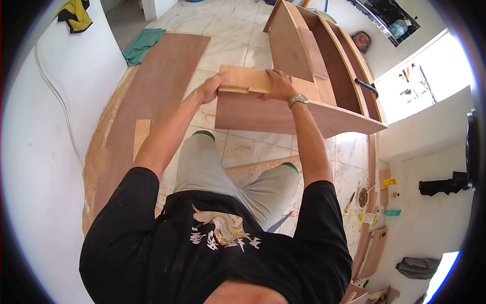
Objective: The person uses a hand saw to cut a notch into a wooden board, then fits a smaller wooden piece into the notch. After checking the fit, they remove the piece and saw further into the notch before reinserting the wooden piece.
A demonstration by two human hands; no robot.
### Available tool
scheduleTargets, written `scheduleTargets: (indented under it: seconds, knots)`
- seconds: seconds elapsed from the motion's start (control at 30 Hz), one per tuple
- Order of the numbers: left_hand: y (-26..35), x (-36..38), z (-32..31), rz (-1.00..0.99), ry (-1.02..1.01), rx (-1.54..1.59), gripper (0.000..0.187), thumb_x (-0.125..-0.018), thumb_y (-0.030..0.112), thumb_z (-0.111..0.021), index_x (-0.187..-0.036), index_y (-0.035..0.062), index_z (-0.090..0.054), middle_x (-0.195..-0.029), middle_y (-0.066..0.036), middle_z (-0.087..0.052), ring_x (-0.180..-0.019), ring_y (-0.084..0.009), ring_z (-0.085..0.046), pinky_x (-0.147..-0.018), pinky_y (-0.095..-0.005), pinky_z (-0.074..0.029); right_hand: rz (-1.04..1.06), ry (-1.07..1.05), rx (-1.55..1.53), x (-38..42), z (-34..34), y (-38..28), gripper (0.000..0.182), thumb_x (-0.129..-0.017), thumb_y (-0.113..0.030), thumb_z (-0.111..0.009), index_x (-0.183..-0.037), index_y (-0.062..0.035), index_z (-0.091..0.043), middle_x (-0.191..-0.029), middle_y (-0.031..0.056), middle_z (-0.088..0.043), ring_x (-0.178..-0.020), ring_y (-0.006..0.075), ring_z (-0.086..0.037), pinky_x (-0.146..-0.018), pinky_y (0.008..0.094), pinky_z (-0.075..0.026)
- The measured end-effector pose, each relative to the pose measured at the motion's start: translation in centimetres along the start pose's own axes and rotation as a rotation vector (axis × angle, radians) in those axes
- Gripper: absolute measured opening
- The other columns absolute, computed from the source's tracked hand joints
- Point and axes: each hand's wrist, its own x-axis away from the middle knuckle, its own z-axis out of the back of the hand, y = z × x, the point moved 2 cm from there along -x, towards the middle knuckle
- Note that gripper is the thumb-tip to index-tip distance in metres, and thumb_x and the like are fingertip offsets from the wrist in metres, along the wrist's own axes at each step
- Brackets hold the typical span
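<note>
A short light-coloured plywood piece (246, 77) lies across the end of a wooden cabinet frame (283, 114), and its near edge has a small step. My left hand (212, 87) is closed round the left end of this piece, its fingertips partly hidden. Further right, my right hand (281, 86) spans the same piece, thumb at the near edge and fingers over the top. A metal-banded watch (298, 100) is on my right wrist. The cabinet lies on the floor, with long compartments stretching away to the right.
A large brown panel (162, 76) lies on the tiled floor at left, with a green cloth (144, 46) at its far end. A hammer (366, 87) rests on the cabinet's right side. Down right are a round container (362, 196) and a yellow box (368, 218).
</note>
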Motion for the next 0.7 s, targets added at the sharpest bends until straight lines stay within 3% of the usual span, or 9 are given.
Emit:
scheduleTargets:
  seconds: [0.07, 0.53, 0.7]
  knots:
    - [-0.4, -0.7, 1.0, 0.025, -0.012, 0.018, 0.063, -0.109, 0.045, -0.048, -0.155, 0.0025, -0.039, -0.154, -0.01, -0.051, -0.14, -0.0211, -0.048, -0.117, -0.0389, -0.037, -0.012, 0.041, -0.005, 0.1, -0.4, 0.1, 0.125, -0.047, -0.048, -0.096, -0.156, -0.0153, -0.044, -0.16, 0.0114, -0.042, -0.151, 0.0378, -0.031, -0.124, 0.0656, -0.015]
    - [0.6, -0.6, 0.8, 0.139, 0.047, -0.076, 0.059, -0.107, 0.045, -0.051, -0.147, 0.0023, -0.049, -0.145, -0.009, -0.058, -0.131, -0.0206, -0.056, -0.109, -0.0425, -0.045, -0.027, 0.027, 0.013, 0.1, -0.5, -0.1, 0.122, -0.048, -0.049, -0.092, -0.155, -0.0171, -0.045, -0.159, 0.0118, -0.043, -0.151, 0.0378, -0.031, -0.124, 0.0635, -0.016]
    - [1.8, -1.3, -0.7, 0.073, 0.218, -0.119, 0.058, -0.104, 0.045, -0.054, -0.148, 0.0077, -0.047, -0.143, -0.009, -0.057, -0.128, -0.0214, -0.055, -0.104, -0.0443, -0.048, -0.016, 0.047, -0.007, 0.0, -0.5, -0.1, 0.121, -0.048, -0.048, -0.093, -0.155, -0.0173, -0.045, -0.158, 0.0102, -0.044, -0.151, 0.0366, -0.031, -0.124, 0.0629, -0.016]
